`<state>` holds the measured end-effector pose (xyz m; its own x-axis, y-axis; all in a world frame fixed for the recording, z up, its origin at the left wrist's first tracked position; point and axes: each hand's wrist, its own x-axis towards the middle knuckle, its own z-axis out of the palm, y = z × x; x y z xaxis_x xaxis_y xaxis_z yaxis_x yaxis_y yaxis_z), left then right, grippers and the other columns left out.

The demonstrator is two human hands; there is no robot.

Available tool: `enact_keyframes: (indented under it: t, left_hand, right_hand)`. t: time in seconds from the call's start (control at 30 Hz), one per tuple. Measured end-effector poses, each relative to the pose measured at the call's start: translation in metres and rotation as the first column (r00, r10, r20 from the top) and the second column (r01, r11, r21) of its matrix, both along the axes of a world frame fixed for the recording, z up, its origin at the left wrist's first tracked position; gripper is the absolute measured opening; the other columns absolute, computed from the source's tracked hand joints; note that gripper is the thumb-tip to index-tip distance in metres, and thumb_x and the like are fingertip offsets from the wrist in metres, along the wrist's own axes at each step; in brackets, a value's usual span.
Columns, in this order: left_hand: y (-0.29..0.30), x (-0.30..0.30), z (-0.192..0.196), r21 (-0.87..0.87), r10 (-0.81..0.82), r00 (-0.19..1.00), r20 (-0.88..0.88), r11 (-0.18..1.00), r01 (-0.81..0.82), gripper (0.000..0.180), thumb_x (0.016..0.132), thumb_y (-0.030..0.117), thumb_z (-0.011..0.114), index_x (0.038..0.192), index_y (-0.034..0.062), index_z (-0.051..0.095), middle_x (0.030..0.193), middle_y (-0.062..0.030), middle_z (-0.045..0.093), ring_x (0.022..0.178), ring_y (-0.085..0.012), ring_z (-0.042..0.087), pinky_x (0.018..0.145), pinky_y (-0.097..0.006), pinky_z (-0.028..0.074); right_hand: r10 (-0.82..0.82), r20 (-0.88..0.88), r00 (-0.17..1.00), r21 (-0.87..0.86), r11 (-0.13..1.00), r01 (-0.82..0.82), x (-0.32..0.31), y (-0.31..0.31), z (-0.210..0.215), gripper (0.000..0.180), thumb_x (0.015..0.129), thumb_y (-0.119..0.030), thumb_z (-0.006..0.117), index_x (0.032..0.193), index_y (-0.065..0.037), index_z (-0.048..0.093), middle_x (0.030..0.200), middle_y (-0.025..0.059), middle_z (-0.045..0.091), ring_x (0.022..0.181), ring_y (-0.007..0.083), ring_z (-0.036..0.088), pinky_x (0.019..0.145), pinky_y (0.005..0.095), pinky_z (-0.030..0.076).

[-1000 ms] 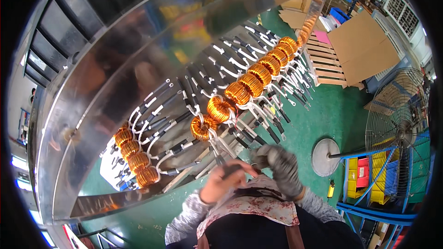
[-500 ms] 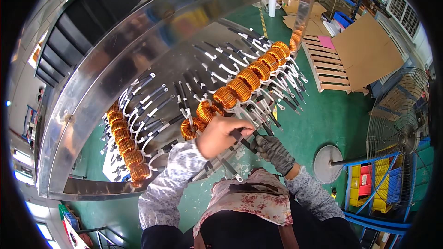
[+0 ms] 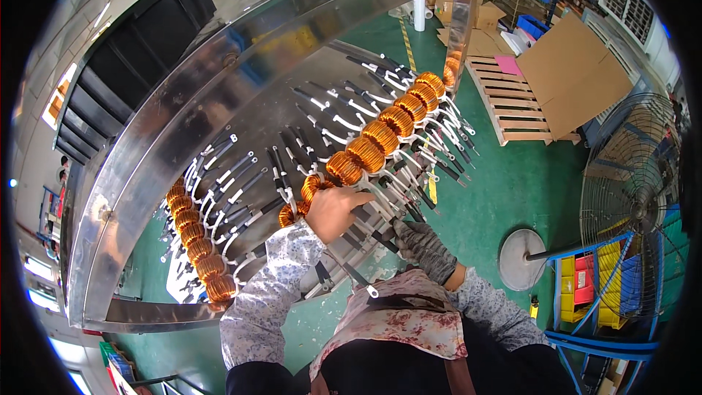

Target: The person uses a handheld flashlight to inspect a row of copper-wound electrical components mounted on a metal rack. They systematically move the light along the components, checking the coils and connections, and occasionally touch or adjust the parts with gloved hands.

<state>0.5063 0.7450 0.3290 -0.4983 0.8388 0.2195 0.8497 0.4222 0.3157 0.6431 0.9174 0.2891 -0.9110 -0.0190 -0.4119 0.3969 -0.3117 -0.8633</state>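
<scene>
Left hand grip closed on copper coil, unchanged, right hand grip now pinching black-sleeved wire

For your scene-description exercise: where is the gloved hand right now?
In the head view the gloved right hand sits just right of centre, among the white-sleeved leads below the row of copper coils, beside the bare left hand.

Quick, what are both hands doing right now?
Left hand: bare, curled closed on a copper coil.
Right hand: gloved, gripping black-tipped wires; how tightly cannot be told.
</scene>
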Motion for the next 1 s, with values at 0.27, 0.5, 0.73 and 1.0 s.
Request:
enact_keyframes:
  t: [0.27,0.5,0.73,1.0]
  left_hand:
    - [0.0,-0.003,-0.008,0.135,-0.041,0.99,0.134,0.991,0.023,0.045,0.056,-0.01,0.055,0.096,0.0087,0.065,0.079,-0.0085,0.064,0.073,-0.0259,0.063,0.064,-0.037,0.05]
    - [-0.001,-0.007,-0.01,0.238,-0.086,0.964,0.251,0.971,0.025,0.043,0.056,-0.013,0.05,0.091,0.0062,0.065,0.079,-0.0088,0.065,0.075,-0.0271,0.063,0.068,-0.035,0.049]
    - [0.0,-0.009,-0.016,0.27,-0.08,0.955,0.285,0.963,0.001,0.046,0.053,-0.017,0.05,0.092,0.0013,0.065,0.079,-0.0108,0.066,0.076,-0.0229,0.065,0.07,-0.03,0.05]
    - [0.001,-0.008,-0.015,0.256,-0.08,0.955,0.284,0.967,0.005,0.045,0.055,-0.015,0.049,0.092,0.0043,0.065,0.079,-0.0103,0.065,0.076,-0.0254,0.064,0.069,-0.033,0.05]
  right_hand:
    - [-0.114,-0.031,0.993,0.079,0.99,0.116,-0.001,-0.011,0.0,0.027,0.09,-0.029,0.054,0.093,-0.004,0.063,0.066,-0.0058,0.051,0.053,0.0034,0.044,0.047,0.0186,0.034]
    - [-0.085,-0.005,0.996,-0.163,0.983,0.083,-0.016,-0.015,0.008,0.02,0.089,-0.021,0.055,0.09,-0.002,0.063,0.079,0.0007,0.062,0.071,0.0079,0.058,0.061,0.0194,0.046]
    - [-0.05,0.102,0.994,-0.01,0.999,0.051,0.002,-0.007,0.01,0.032,0.089,-0.038,0.053,0.085,-0.007,0.062,0.056,-0.0089,0.042,0.044,0.0029,0.036,0.04,0.0204,0.03]
    - [-0.151,0.036,0.988,0.071,0.986,0.148,0.0,-0.018,0.012,0.024,0.092,-0.022,0.052,0.102,-0.001,0.06,0.091,0.0049,0.062,0.081,0.0098,0.057,0.072,0.0222,0.046]
